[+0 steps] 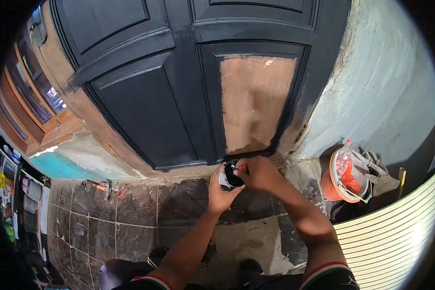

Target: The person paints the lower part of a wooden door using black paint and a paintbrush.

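Observation:
My left hand [219, 195] is wrapped round the side of a small white paint can [223, 180] with black paint inside. My right hand [262, 175] is closed over the can's mouth, gripping what looks like a paintbrush [244, 166]. Only its red handle end shows; the bristles are hidden at the can. Just beyond my hands stands a panelled wooden door [182, 72], coated mostly in dark grey-black paint. Its lower right panel [256, 96] is bare brown wood, with black along the bottom edge and a shadow across it.
An orange bucket [329, 186] holding a clear plastic bottle [343, 159] and a red item stands by the right wall. Ridged cream sheeting [396, 232] lies at lower right. Pliers [122, 192] and other tools lie on the dark tiles [135, 239] at left, near a packed shelf [31, 208].

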